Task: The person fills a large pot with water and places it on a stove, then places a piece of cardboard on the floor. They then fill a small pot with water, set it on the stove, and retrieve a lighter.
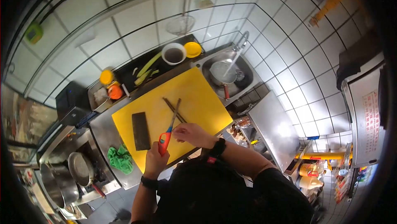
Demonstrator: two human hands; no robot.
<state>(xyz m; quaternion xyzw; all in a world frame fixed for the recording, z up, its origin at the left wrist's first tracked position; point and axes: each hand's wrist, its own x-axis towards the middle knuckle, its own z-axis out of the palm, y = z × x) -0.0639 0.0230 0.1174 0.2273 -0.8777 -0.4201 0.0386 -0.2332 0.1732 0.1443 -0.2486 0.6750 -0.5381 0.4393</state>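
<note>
My left hand [156,157] is wrapped round a long-nosed lighter [163,143] with an orange-red handle, a blue collar and a thin dark nozzle pointing up and away. Close by its collar, my right hand [187,134] has its fingers curled together; whatever they may hold is hidden. Both hands are over the near edge of a yellow cutting board [198,95]. A pair of dark chopsticks [169,104] lies on the board, partly behind the lighter's nozzle. To the left rests a dark rectangular slab [141,131].
Water runs from a faucet [245,37] into a red-handled pan [223,71] in the sink [254,77]. Behind the board stand a white bowl [173,54] and green vegetable pieces [144,73]. A green cloth [120,159] lies left, beside a stove with a frying pan [81,168].
</note>
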